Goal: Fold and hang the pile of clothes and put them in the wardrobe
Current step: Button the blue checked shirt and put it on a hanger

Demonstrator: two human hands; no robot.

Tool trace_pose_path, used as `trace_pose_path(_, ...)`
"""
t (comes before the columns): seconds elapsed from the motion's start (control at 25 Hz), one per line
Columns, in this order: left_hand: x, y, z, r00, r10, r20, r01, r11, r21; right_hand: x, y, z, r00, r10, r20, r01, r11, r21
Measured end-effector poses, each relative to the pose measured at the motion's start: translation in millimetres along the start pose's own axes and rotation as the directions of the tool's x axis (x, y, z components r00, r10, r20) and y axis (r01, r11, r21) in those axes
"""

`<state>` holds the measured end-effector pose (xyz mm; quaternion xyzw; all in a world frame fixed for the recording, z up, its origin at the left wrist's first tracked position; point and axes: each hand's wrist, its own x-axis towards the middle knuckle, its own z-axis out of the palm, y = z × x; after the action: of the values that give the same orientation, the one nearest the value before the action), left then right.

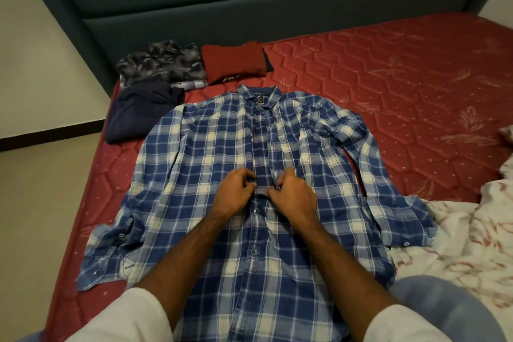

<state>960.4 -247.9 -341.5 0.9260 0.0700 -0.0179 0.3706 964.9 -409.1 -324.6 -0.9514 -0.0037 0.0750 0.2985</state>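
So the blue plaid shirt [222, 153] is spread flat, front up, across the middle of the red mattress [402, 69], collar toward the headboard [249, 8], both sleeves lying out to the sides. Left hand [233, 191] and right hand [291, 191] are both pinching the button placket mid-chest, fingers curled on the fabric, almost touching each other. Looks like buttoning up before the fold.

Progress-wise: 3 folded pieces sit by the mattress's far left corner, a camo shirt [161, 64], a red top [233, 64] and a navy garment [141, 114] just in front of them. I'd say that part is done. This shirt isn't folded yet, and nothing has reached a wardrobe. No wardrobe, hanger or basket in view, so nothing to report on containers. A floral sheet [458, 244] is bunched at the right edge.
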Motion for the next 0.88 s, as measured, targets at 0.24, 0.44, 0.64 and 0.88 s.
trace_pose_path(0.24, 9, -5, 16, 0.965, -0.246, -0.092, 0.208, 0.93, -0.303, 16, 0, -2, 0.989, 0.105, 0.103, -0.147, 0.671, 0.727)
trace_pose_path(0.44, 8, -6, 2, 0.94, -0.339, 0.03, 0.283, 0.728, -0.625, 16, -5, 13, 0.974, 0.12, 0.191, -0.225, 0.563, 0.795)
trace_pose_path(0.64, 6, -9, -1, 0.936, -0.347, 0.057, 0.301, 0.707, -0.64, 11, -13, 20, 0.989, 0.022, 0.148, -0.083, 0.904, 0.419)
trace_pose_path(0.88, 6, -8, -3, 0.951, -0.294, 0.092, 0.288, 0.74, -0.608, 14, -11, 28, 0.994, 0.048, 0.098, -0.085, 0.909, 0.408)
